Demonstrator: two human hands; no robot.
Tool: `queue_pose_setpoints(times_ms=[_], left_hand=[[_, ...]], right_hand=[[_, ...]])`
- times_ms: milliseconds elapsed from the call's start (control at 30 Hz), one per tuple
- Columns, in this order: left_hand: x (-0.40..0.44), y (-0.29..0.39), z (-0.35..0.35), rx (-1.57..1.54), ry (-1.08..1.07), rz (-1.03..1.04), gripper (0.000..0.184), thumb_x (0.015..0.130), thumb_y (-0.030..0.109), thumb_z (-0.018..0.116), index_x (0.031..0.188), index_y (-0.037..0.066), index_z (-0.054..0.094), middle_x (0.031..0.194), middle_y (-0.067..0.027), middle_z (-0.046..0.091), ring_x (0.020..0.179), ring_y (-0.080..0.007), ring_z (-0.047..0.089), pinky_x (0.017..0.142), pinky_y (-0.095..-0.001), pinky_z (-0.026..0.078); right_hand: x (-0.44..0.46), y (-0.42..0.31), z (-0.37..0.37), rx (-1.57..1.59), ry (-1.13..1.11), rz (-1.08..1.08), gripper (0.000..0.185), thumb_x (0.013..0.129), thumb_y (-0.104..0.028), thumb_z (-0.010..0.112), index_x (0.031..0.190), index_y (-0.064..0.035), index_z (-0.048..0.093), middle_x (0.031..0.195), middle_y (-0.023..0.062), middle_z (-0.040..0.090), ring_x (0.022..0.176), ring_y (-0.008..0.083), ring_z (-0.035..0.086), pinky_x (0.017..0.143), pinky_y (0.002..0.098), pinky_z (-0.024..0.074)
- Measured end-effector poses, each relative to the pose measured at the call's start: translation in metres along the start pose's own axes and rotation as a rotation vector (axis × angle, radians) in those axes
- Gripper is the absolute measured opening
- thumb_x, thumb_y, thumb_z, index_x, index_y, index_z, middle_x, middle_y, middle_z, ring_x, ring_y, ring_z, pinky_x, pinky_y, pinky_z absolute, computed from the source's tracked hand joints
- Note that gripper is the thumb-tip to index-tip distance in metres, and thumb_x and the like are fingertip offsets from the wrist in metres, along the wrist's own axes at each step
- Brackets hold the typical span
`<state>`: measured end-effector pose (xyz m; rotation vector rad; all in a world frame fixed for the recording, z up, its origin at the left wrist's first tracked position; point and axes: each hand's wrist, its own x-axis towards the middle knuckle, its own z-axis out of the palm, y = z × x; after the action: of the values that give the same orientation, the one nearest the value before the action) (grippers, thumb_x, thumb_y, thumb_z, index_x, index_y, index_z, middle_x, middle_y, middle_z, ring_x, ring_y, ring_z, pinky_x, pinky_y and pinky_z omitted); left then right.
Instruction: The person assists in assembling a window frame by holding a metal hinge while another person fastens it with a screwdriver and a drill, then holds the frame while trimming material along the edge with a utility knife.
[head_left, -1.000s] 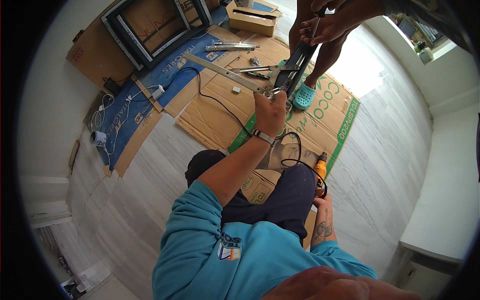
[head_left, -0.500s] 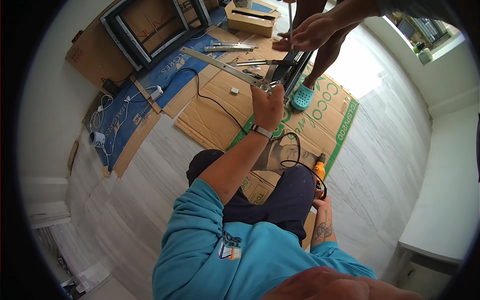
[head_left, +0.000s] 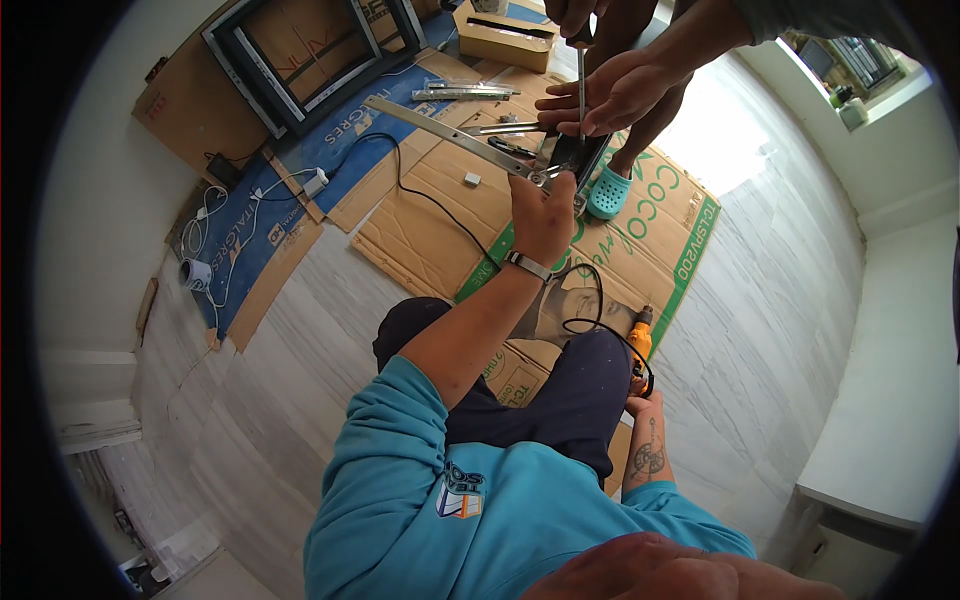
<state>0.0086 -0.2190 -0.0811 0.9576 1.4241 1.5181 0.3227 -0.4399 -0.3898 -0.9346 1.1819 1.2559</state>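
My left hand (head_left: 543, 222), with a watch on its wrist, is closed around the joint of a metal window stay (head_left: 450, 137). The stay's long flat bar points up and left, and its inner end meets a dark metal frame piece (head_left: 592, 155). Low on the right, my right hand (head_left: 643, 403) grips an orange power drill (head_left: 641, 340), its chuck pointing up and its black cord looping beside my knee. Across from me, a co-worker's hand (head_left: 632, 92) steadies the shaft of a screwdriver (head_left: 582, 85), held upright over the frame piece. The screwdriver's tip is hard to make out.
Printed cardboard (head_left: 640, 255) covers the floor under the work. A co-worker's foot in a turquoise clog (head_left: 608, 192) stands beside the frame piece. Dark frames (head_left: 300, 75) lean at the back left, near an open box (head_left: 505, 42), wrapped metal strips (head_left: 465, 91) and a power strip (head_left: 315, 183).
The co-worker's fingers have spread and lowered around the screwdriver, and the other hand shows more on its handle. My left hand and the stay have shifted slightly right; the drill stays put.
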Motion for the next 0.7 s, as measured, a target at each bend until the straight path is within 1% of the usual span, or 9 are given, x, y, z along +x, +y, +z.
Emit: queue_pose_setpoints(times_ms=[233,300,367,500,567,633,700], left_hand=[[-0.001,-0.015,0.005,-0.123,0.014,0.116,0.034,0.088,0.023,0.064,0.093,-0.004,0.044,0.081,-0.0061,0.054,0.068,-0.0102,0.049,0.058,-0.0260,0.043],[-0.001,-0.017,0.003,-0.063,-0.047,0.039,0.043,0.088,0.020,0.060,0.111,-0.007,0.036,0.088,-0.0128,0.055,0.074,-0.0146,0.053,0.064,-0.0299,0.046],[-0.002,-0.018,0.002,-0.050,-0.034,0.050,0.042,0.088,0.021,0.060,0.109,-0.007,0.036,0.087,-0.0127,0.055,0.073,-0.0145,0.053,0.063,-0.0298,0.046],[-0.003,-0.020,0.001,-0.024,-0.046,0.037,0.042,0.088,0.022,0.060,0.106,-0.008,0.037,0.088,-0.0133,0.055,0.072,-0.0147,0.053,0.063,-0.0300,0.046],[-0.004,-0.019,0.001,-0.049,-0.066,0.022,0.043,0.088,0.022,0.061,0.106,-0.008,0.036,0.089,-0.0140,0.055,0.073,-0.0150,0.053,0.063,-0.0304,0.046],[-0.003,-0.022,0.002,-0.073,-0.085,0.005,0.043,0.088,0.022,0.061,0.107,-0.008,0.036,0.090,-0.0146,0.054,0.074,-0.0153,0.053,0.064,-0.0308,0.046],[-0.001,-0.026,0.003,-0.067,-0.047,0.081,0.043,0.088,0.021,0.060,0.108,-0.009,0.036,0.093,-0.0160,0.054,0.077,-0.0168,0.053,0.067,-0.0318,0.046]], right_hand=[[-0.003,0.001,0.001,0.009,0.006,0.011,0.017,0.089,-0.007,0.044,0.088,0.0065,0.055,0.069,0.0141,0.061,0.052,0.0179,0.064,0.046,0.0217,0.0565],[-0.008,0.003,0.002,0.004,0.008,0.014,0.017,0.090,-0.007,0.044,0.088,0.0064,0.055,0.069,0.0139,0.061,0.052,0.0176,0.063,0.046,0.0215,0.0563],[-0.011,0.005,0.002,-0.023,-0.026,-0.009,0.020,0.092,-0.003,0.036,0.092,0.0093,0.052,0.070,0.0151,0.061,0.051,0.0189,0.065,0.047,0.0226,0.0574],[-0.004,0.001,0.000,-0.042,-0.050,0.007,0.020,0.092,-0.004,0.037,0.092,0.0090,0.052,0.069,0.0146,0.062,0.051,0.0186,0.064,0.047,0.0225,0.0572],[-0.005,0.002,0.003,-0.024,0.014,0.004,0.018,0.091,-0.008,0.044,0.084,0.0045,0.055,0.066,0.0119,0.061,0.049,0.0159,0.062,0.044,0.0211,0.0552],[-0.011,0.006,0.004,-0.029,0.011,-0.006,0.018,0.091,-0.007,0.044,0.084,0.0044,0.055,0.066,0.0118,0.061,0.049,0.0159,0.062,0.044,0.0211,0.0551],[-0.013,0.006,0.004,-0.032,0.008,-0.016,0.018,0.091,-0.007,0.043,0.084,0.0043,0.055,0.065,0.0116,0.061,0.049,0.0159,0.062,0.044,0.0210,0.0550]])
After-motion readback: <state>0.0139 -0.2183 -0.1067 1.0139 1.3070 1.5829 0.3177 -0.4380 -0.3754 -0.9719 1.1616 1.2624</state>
